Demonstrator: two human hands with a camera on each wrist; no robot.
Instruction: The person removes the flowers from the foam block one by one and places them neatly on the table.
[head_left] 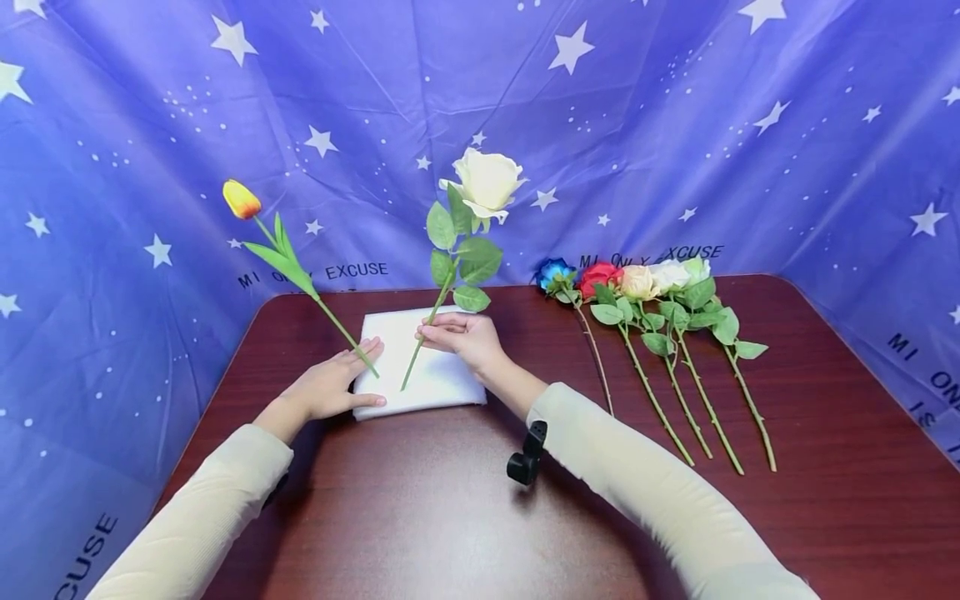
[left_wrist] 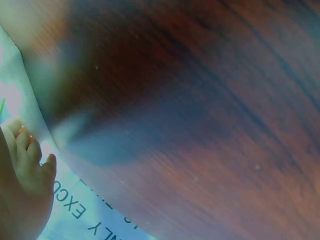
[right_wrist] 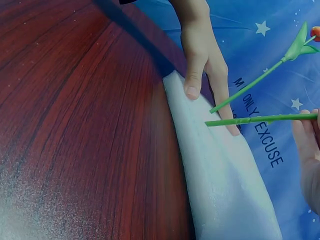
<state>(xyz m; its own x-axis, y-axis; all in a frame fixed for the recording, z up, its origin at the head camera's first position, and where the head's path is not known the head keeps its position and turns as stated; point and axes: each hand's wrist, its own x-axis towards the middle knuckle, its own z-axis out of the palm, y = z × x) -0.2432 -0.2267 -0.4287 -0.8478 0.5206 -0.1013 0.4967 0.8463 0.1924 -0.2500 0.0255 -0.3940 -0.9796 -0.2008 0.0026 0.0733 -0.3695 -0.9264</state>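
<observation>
A white foam block [head_left: 450,387] lies on the table. My left hand [head_left: 330,385] rests on its left side with fingers and thumb spread. Between them, a yellow-orange tulip [head_left: 242,200] stands in the foam, leaning left. My right hand [head_left: 468,337] pinches the stem of a white rose [head_left: 487,185] between thumb and fingers. The rose tilts right, its stem's lower end at the foam beside the tulip. In the right wrist view the cut stem end [right_wrist: 209,123] seems to touch the foam's top; whether it is pushed in I cannot tell.
To the right lie a blue rose [head_left: 555,275], a red rose [head_left: 600,277], a peach rose [head_left: 637,283] and whitish roses [head_left: 670,275], stems toward me. A starry blue cloth [head_left: 420,100] hangs behind the dark red wooden table [head_left: 420,500].
</observation>
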